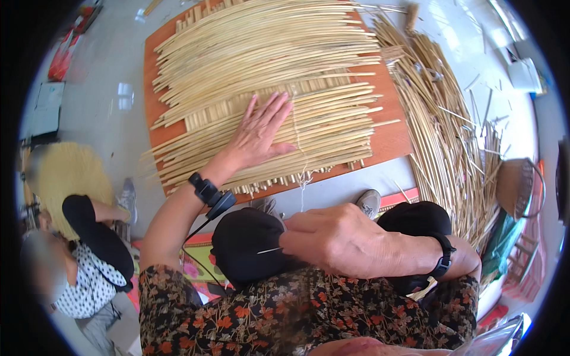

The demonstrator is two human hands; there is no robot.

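Note:
A layer of pale straw stalks (267, 50) lies side by side across a reddish-brown board (393, 127). Through a gap in it, a lower layer of crosswise stalks (217, 111) shows. My left hand (261, 133) rests flat on the nearer stalks, fingers stretched and spread, fingertips at that gap. Above my lap, my right hand (347, 240) is closed in a pinch on a thin needle (270, 251), whose bright shaft sticks out to the left. A white thread (298, 139) runs over the stalks and down past the board's near edge toward this hand.
A big heap of loose stalks (442, 118) covers the floor at the right, beside a wicker basket (515, 187). At the left sits another person (89, 279) in spotted clothing, near a pale straw bundle or mat (74, 178). A cable hangs from my left wrist.

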